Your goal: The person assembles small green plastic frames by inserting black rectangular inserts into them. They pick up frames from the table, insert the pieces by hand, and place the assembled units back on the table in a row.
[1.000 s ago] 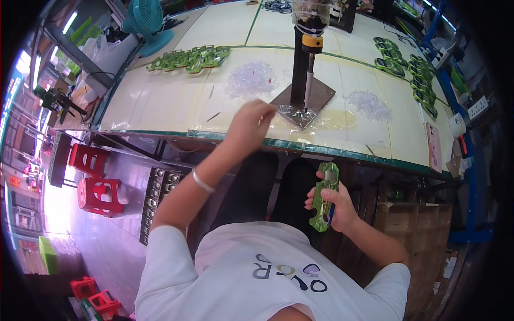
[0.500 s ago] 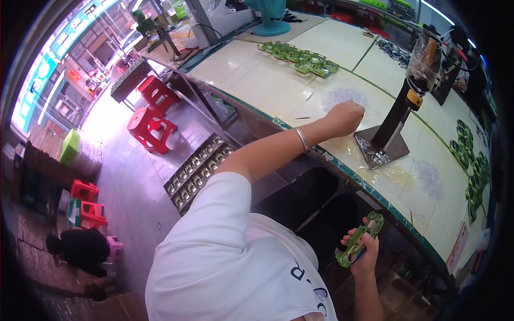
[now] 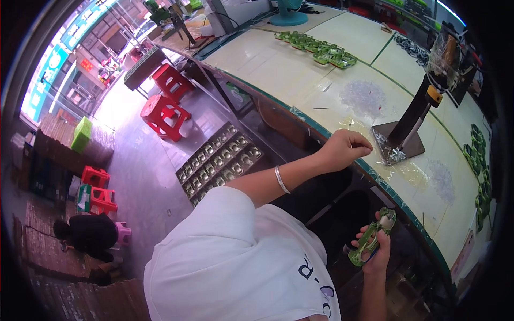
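Note:
My left hand [image 3: 345, 152], with a silver bracelet at the wrist, hangs over the table's front edge. Its thumb and forefinger are pinched together; whatever they hold is too small to make out. Lower and to the right, my right hand [image 3: 378, 250] grips a green plastic frame [image 3: 369, 243] with openings along it, held below the edge of the table [image 3: 251, 59]. Beyond the left hand lies a pile of small clear pieces [image 3: 363, 97]. Right of that hand stands a dark upright tool stand [image 3: 409, 120] on a square base plate, scraps of film around its foot.
Green frames [image 3: 318, 49] lie in a row at the back, and more green frames [image 3: 478, 171] at the right. Another clear pile [image 3: 440, 179] is right of the stand. A tray of parts [image 3: 219, 160] and red stools [image 3: 163, 115] occupy the floor. A person [image 3: 88, 235] crouches lower left.
My left hand has drawn back from the clear pile toward the table's front edge. The right hand still grips the green frame. The whole view has shifted slightly.

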`<state>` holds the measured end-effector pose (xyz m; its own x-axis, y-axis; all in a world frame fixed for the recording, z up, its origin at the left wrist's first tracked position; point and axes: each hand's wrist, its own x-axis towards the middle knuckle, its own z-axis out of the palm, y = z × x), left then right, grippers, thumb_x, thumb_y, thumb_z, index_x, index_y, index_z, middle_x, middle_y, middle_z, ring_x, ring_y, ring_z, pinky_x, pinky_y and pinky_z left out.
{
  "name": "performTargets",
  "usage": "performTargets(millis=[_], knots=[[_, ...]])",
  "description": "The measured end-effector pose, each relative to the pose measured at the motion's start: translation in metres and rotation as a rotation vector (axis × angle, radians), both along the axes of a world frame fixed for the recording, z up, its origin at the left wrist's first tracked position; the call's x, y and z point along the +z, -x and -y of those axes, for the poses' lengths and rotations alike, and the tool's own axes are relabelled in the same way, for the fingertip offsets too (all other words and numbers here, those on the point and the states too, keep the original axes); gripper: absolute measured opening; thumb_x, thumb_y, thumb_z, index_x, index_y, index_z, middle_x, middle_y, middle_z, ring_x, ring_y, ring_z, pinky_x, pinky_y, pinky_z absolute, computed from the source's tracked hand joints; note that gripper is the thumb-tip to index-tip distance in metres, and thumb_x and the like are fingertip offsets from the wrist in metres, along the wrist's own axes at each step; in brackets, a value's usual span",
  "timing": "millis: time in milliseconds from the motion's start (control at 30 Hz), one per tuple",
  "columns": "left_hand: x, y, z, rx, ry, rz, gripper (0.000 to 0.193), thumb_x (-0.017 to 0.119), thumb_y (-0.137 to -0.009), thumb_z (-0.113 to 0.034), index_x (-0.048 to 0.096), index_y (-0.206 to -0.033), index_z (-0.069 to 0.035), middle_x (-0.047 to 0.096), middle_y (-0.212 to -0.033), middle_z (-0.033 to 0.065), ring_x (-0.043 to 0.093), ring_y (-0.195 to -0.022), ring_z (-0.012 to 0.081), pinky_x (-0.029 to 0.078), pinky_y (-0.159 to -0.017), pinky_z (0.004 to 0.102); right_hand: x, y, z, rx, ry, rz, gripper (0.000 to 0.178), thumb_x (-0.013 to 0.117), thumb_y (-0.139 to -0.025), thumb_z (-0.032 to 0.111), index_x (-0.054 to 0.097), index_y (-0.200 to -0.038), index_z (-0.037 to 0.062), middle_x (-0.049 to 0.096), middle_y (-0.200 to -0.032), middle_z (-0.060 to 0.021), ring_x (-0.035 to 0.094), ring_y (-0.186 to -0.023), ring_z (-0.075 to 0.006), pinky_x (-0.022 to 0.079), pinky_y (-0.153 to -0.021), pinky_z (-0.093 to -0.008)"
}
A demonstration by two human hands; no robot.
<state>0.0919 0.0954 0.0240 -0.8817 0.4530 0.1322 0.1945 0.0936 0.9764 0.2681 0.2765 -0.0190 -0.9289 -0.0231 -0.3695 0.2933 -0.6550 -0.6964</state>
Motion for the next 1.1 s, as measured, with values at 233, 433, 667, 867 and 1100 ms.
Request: performTargets(millis=[233,433,667,867,1100], knots=[[0.017,-0.045,-0.013,-0.257,-0.201,0.234,0.015,0.059,-0.074,0.0,0.062,-0.089,0.002,0.06,-0.084,0.0051,0.054,-0.078,0.0091,0.042,-0.07,0.0203,-0.003,0.002,-0.004,-0.077,-0.492,-0.188,0.073,0.067,-0.06,0.008,0.033,-0.124,0.0038,0.052,-0.088,-0.0073,0.052,-0.074,-0.0124,0.046,-0.067,-0.024],[0.022,-0.079,-0.019,-0.269,-0.193,0.239,0.026,0.056,-0.074,0.006,0.057,-0.1,0.002,0.056,-0.081,0.0036,0.053,-0.075,0.0078,0.042,-0.068,0.0193,0.006,0.005,-0.003,-0.073,-1.013,-0.412,0.075,0.073,-0.058,0.012,0.036,-0.123,0.0063,0.054,-0.097,-0.0085,0.053,-0.081,-0.0119,0.045,-0.066,-0.0246],[0.009,-0.084,-0.033,-0.38,0.053,-0.279,0.028,0.065,-0.066,0.002,0.062,-0.092,-0.005,0.05,-0.075,0.005,0.046,-0.065,0.0121,0.037,-0.053,0.023,0.003,0.001,-0.005,-0.143,-1.143,-0.483,0.075,0.073,-0.055,0.013,0.038,-0.121,0.0085,0.054,-0.094,-0.0106,0.054,-0.07,-0.019,0.046,-0.06,-0.0279],[0.007,-0.086,-0.035,-0.359,0.181,-0.447,0.032,0.068,-0.06,0.002,0.063,-0.09,-0.006,0.048,-0.073,0.0047,0.045,-0.065,0.0164,0.037,-0.053,0.0256,0.006,0.001,-0.007,-0.171,-1.28,-0.515,0.073,0.073,-0.055,0.014,0.04,-0.12,0.0093,0.053,-0.085,-0.0097,0.054,-0.067,-0.0216,0.047,-0.06,-0.0304],[0.008,-0.084,-0.04,-0.392,0.284,-0.891,0.04,0.067,-0.06,0.0,0.058,-0.099,-0.002,0.046,-0.065,0.0063,0.044,-0.058,0.0184,0.035,-0.049,0.027,0.004,0.002,-0.009,-0.21,-1.353,-0.492,0.072,0.072,-0.054,0.014,0.041,-0.119,0.0095,0.054,-0.082,-0.0089,0.054,-0.066,-0.0214,0.047,-0.06,-0.0305]])
